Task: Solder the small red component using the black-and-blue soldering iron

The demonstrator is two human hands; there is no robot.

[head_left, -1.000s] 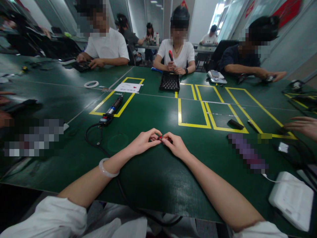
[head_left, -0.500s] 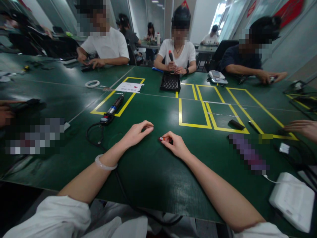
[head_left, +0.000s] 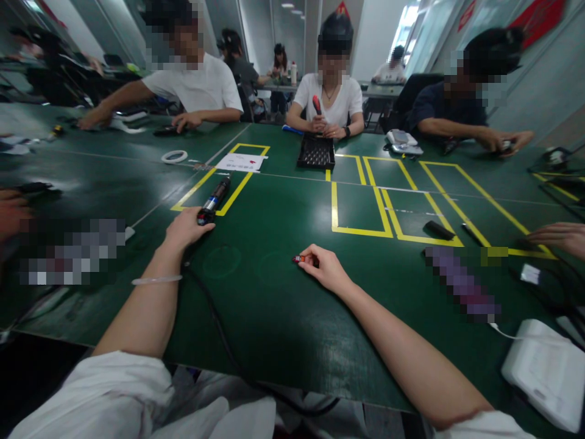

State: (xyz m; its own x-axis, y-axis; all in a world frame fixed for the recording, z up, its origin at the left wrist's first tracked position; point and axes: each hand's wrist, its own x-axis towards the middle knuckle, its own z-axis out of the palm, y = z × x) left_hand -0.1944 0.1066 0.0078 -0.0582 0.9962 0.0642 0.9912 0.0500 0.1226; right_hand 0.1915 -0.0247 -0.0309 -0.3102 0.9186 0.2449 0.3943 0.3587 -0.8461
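Observation:
My right hand (head_left: 323,267) rests on the green table (head_left: 283,305) and pinches a small red part (head_left: 298,259) between thumb and fingers. My left hand (head_left: 185,228) lies at the near end of a corded electric screwdriver (head_left: 212,200), fingers touching its black base. The tool lies along a yellow taped box, and its black cable (head_left: 219,335) runs back toward me. A pale bangle sits on my left wrist.
A black screw tray (head_left: 314,152), a white paper sheet (head_left: 240,161) and a tape ring (head_left: 174,157) lie farther out. Yellow taped boxes (head_left: 361,207) mark the table. A white device (head_left: 543,372) sits at the near right. Several people work around the table; another person's hand (head_left: 560,235) rests at right.
My hands were together on the small red part. The left hand let go and moved left and forward to the screwdriver's base. The right hand stayed with the part.

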